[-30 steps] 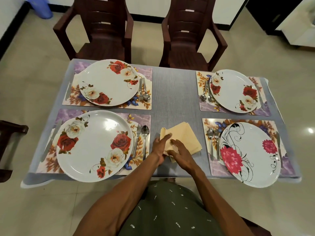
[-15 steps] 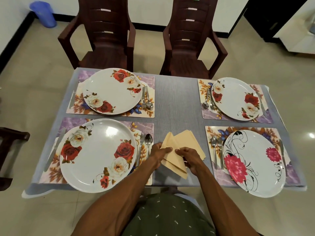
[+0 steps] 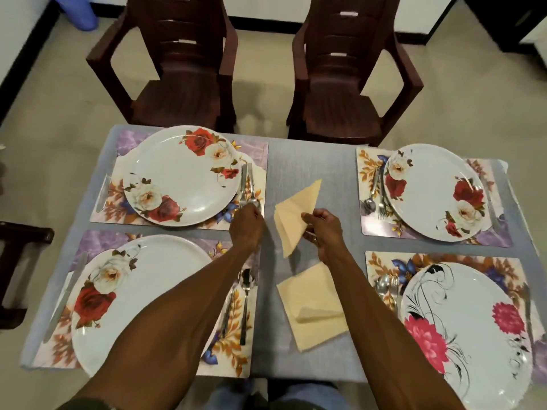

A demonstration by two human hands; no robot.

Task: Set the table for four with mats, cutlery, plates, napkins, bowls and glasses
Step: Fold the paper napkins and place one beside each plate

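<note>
Four place mats are on the grey-clothed table (image 3: pixel 310 161), each carrying a plate and cutlery.

Far-left plate (image 3: pixel 180 176): red and white roses, fork and spoon (image 3: pixel 247 184) just beside its right edge, knife (image 3: pixel 103 189) at its left. Near-left plate (image 3: pixel 139 303): same rose pattern, fork and spoon (image 3: pixel 244 303) on its right, knife (image 3: pixel 65 297) on its left; the left forearm crosses over this setting. Far-right plate (image 3: pixel 435 192): roses, spoon and fork (image 3: pixel 376 193) on its left side. Near-right plate (image 3: pixel 464 332): pink flowers with black swirls, cutlery (image 3: pixel 386 288) on its left, blurred.

Right hand (image 3: pixel 322 232) is lifted above the middle strip of the table, fingers and thumb curled in a pinch on a folded yellow napkin (image 3: pixel 293 214). That napkin hangs as a triangle, tip pointing toward the far side, clear of the cloth. Second yellow napkin stack (image 3: pixel 313 306) lies flat on the cloth between the two near mats, one corner folded up.

Left hand (image 3: pixel 247 224) is fist-like, fingers curled under, at the near-right corner of the far-left mat (image 3: pixel 254 149), touching or just over the ends of the fork and spoon there. Can't tell if it grips anything.

Two dark brown plastic chairs (image 3: pixel 183 69) stand at the far side. Blue bin (image 3: pixel 78 10) at top left on the floor.
</note>
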